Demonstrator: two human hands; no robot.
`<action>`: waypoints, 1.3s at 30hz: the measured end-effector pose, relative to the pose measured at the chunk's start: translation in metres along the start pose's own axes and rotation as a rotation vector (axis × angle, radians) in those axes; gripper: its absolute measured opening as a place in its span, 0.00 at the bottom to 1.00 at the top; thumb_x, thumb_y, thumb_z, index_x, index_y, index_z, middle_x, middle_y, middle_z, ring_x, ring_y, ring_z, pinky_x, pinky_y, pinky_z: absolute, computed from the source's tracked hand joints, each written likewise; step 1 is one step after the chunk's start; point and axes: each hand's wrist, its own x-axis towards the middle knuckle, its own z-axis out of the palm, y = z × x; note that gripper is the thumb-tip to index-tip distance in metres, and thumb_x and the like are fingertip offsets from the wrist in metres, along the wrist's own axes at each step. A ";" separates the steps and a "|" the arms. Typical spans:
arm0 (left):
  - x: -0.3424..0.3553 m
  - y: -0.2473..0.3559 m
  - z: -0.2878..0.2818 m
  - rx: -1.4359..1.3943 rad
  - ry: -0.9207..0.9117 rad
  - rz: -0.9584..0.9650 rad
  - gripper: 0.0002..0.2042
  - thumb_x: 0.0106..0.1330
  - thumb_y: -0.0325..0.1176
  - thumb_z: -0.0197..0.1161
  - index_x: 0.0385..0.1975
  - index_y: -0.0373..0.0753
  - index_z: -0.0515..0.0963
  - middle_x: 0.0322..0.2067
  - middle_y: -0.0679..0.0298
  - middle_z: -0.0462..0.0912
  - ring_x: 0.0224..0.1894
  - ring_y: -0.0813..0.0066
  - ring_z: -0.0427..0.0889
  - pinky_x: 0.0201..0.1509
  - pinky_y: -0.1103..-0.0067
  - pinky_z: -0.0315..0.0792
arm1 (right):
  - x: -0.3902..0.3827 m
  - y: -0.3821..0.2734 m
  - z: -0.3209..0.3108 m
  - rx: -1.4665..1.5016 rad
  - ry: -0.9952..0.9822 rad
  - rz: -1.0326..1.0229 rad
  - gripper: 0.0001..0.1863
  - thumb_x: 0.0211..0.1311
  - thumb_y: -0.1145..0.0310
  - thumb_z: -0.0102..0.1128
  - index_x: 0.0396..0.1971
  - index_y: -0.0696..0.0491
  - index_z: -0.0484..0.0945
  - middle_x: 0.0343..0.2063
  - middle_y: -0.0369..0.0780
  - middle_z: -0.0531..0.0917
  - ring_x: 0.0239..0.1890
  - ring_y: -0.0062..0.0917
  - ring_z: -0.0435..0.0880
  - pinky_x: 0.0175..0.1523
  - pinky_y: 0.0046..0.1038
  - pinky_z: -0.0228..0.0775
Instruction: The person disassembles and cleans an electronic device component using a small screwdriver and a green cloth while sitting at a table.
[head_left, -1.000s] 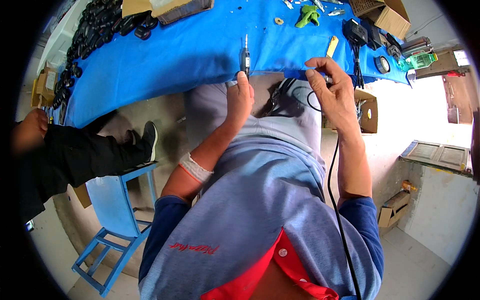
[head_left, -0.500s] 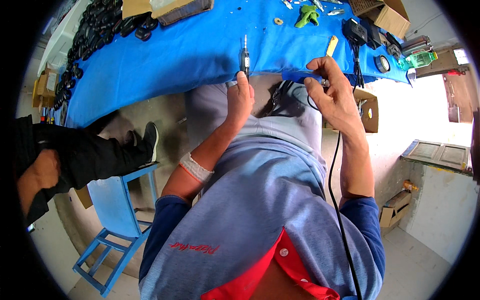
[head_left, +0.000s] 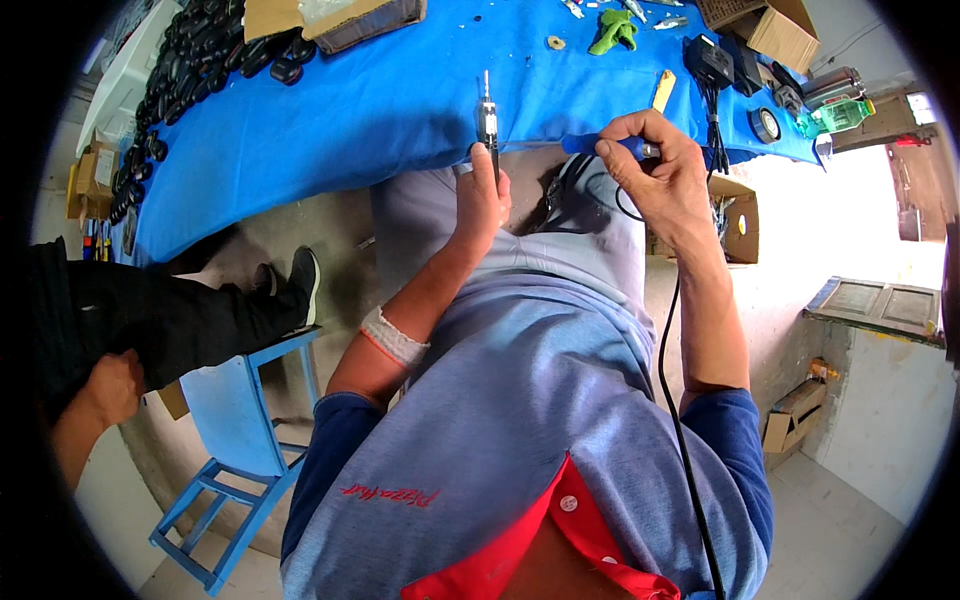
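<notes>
Near the front edge of the blue-covered table [head_left: 350, 125], my left hand [head_left: 482, 200] holds a slim black-and-silver device [head_left: 488, 125] upright. A thin metal tip points away from me at its far end. My right hand [head_left: 665, 185] pinches a blue-handled tool [head_left: 585, 145] between thumb and fingers, lying nearly level with its blue end toward my left hand. Metal shows at the other end, by my fingers; the exact kind is unclear. The two held things are apart. A black cable [head_left: 668, 390] loops below my right hand and runs down over my shirt.
Many black rounded parts [head_left: 200, 60] and an open cardboard box [head_left: 360, 22] are at the far left. A green cloth [head_left: 613, 32], a yellow strip [head_left: 663, 90], black adapters [head_left: 710, 62] and a green bottle [head_left: 840, 117] lie right. Another person's hand [head_left: 115, 388] is beside a blue chair [head_left: 230, 415].
My right-hand fingers have shifted on the blue-handled tool, which has tilted slightly. My left hand and its device have barely moved. The other person's hand has moved down and right.
</notes>
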 end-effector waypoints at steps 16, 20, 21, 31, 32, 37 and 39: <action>-0.003 0.005 -0.009 -0.157 -0.137 -0.140 0.29 0.64 0.66 0.39 0.15 0.45 0.62 0.07 0.74 0.54 0.07 0.84 0.49 0.11 0.83 0.44 | -0.011 0.036 -0.009 0.433 0.338 0.181 0.10 0.58 0.67 0.57 0.34 0.59 0.79 0.21 0.31 0.73 0.21 0.11 0.65 0.26 0.15 0.55; -0.005 0.008 -0.008 -0.146 -0.136 -0.173 0.29 0.64 0.66 0.39 0.16 0.45 0.62 0.07 0.74 0.55 0.08 0.84 0.49 0.12 0.84 0.45 | -0.012 0.047 -0.011 0.630 0.358 0.226 0.10 0.60 0.68 0.55 0.33 0.60 0.77 0.18 0.31 0.70 0.19 0.12 0.64 0.24 0.15 0.54; -0.007 0.009 -0.008 -0.133 -0.167 -0.163 0.29 0.64 0.66 0.38 0.16 0.45 0.62 0.08 0.74 0.55 0.08 0.84 0.49 0.12 0.84 0.45 | -0.013 0.051 -0.012 0.684 0.362 0.245 0.09 0.60 0.68 0.54 0.33 0.60 0.77 0.17 0.31 0.70 0.19 0.13 0.64 0.24 0.15 0.54; -0.021 0.026 -0.004 -0.039 -0.253 -0.005 0.28 0.67 0.62 0.35 0.17 0.44 0.62 0.08 0.73 0.54 0.09 0.84 0.49 0.12 0.84 0.43 | -0.024 0.069 -0.020 0.998 0.366 0.312 0.10 0.61 0.69 0.49 0.34 0.61 0.74 0.18 0.35 0.69 0.19 0.16 0.65 0.23 0.19 0.57; -0.022 0.027 -0.004 -0.036 -0.258 -0.002 0.28 0.67 0.62 0.35 0.17 0.44 0.61 0.08 0.73 0.54 0.08 0.84 0.48 0.12 0.84 0.43 | -0.025 0.072 -0.021 1.019 0.361 0.313 0.10 0.61 0.69 0.49 0.34 0.61 0.73 0.18 0.35 0.69 0.19 0.17 0.65 0.23 0.19 0.57; -0.019 0.028 -0.002 -0.048 -0.306 0.001 0.29 0.66 0.64 0.36 0.16 0.44 0.61 0.07 0.73 0.54 0.08 0.84 0.48 0.12 0.84 0.42 | -0.028 0.082 -0.028 1.081 0.361 0.328 0.11 0.60 0.68 0.48 0.33 0.61 0.73 0.18 0.35 0.69 0.19 0.17 0.64 0.23 0.19 0.56; -0.016 0.029 -0.002 -0.064 -0.321 0.013 0.29 0.65 0.65 0.37 0.16 0.44 0.61 0.07 0.73 0.54 0.08 0.84 0.48 0.12 0.84 0.43 | -0.026 0.086 -0.032 1.115 0.342 0.331 0.10 0.60 0.68 0.48 0.33 0.61 0.72 0.18 0.35 0.68 0.19 0.17 0.64 0.23 0.19 0.56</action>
